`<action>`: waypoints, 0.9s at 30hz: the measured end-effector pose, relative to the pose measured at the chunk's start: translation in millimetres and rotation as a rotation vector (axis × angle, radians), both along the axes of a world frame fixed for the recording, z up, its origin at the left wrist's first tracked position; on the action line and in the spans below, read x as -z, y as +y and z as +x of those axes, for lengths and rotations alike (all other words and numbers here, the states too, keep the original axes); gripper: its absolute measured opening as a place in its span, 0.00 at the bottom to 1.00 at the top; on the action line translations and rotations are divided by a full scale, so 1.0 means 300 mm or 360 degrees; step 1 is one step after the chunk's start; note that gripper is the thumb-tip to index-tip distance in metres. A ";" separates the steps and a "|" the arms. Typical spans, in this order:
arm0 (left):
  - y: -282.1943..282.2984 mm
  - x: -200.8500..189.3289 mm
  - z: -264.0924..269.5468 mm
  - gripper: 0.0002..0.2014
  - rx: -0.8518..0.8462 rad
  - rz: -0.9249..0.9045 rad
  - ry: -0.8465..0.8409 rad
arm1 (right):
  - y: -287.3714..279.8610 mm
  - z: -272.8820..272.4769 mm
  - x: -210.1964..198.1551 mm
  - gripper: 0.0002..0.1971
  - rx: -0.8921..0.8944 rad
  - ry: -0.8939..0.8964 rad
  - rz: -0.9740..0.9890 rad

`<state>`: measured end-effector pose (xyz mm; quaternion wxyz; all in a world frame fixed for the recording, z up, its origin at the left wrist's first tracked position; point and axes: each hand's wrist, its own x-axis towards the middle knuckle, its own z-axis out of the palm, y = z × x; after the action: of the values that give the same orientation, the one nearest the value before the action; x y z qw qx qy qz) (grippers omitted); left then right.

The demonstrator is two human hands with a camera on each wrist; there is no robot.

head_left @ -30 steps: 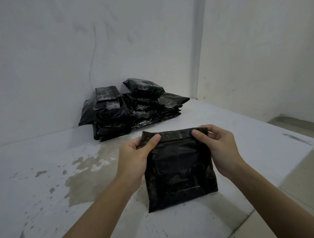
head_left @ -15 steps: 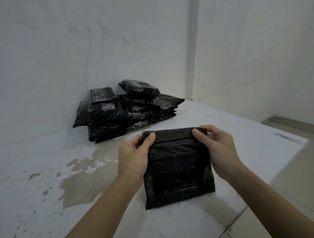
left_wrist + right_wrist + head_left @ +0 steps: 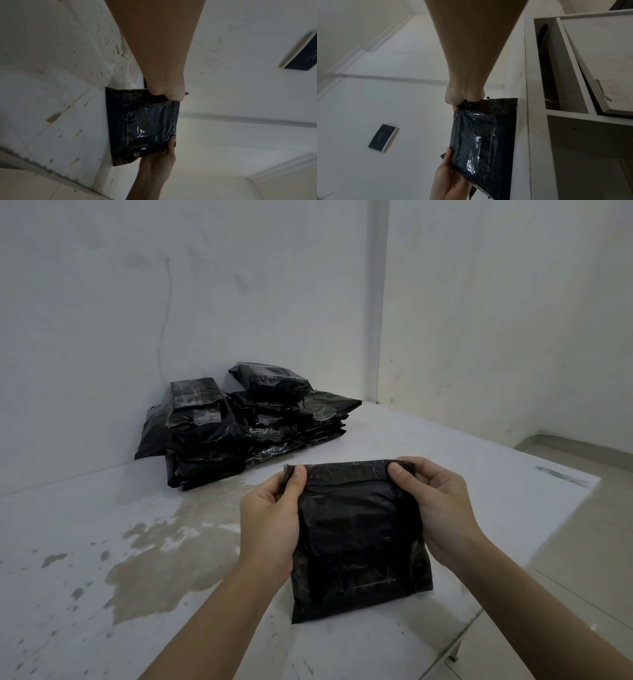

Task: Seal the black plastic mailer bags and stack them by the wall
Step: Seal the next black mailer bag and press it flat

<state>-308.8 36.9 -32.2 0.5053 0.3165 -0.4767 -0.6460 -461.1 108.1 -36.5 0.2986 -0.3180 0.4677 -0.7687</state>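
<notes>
So there's already a decent pile of bags (image 3: 239,422) stacked on the desk (image 3: 445,460) against the wall (image 3: 102,320), two heaps side by side, a bit messy but done as far as I can tell. One bag (image 3: 356,539) is still in play: it's standing on its bottom edge near the front of the desk, well apart from the pile. The left hand (image 3: 270,525) has a pinch grip on the top left corner, thumb in front, and the right hand (image 3: 435,508) pinches the top right corner the same way. The flap looks folded over along the top, so I'd guess the seal is being pressed down or is nearly finished. Left to do: finish that seal, then carry it to the pile. I can't see any more unsealed bags anywhere.
</notes>
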 end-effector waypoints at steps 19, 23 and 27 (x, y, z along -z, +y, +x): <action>-0.034 -0.092 0.036 0.04 -0.0010 -0.0295 -0.0642 | 0.076 -0.109 -0.135 0.04 0.0102 0.0466 0.0675; -0.054 -0.139 0.024 0.02 0.0010 -0.0118 -0.0678 | 0.051 -0.103 -0.167 0.05 0.0024 0.0202 0.0678; -0.064 -0.137 0.009 0.02 -0.0023 0.0063 -0.0521 | 0.018 -0.097 -0.146 0.04 0.0025 -0.0001 0.0623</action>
<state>-306.2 17.6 9.0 0.4191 0.4307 -0.5376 -0.5914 -490.1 113.6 7.3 0.3490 -0.2499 0.6106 -0.6655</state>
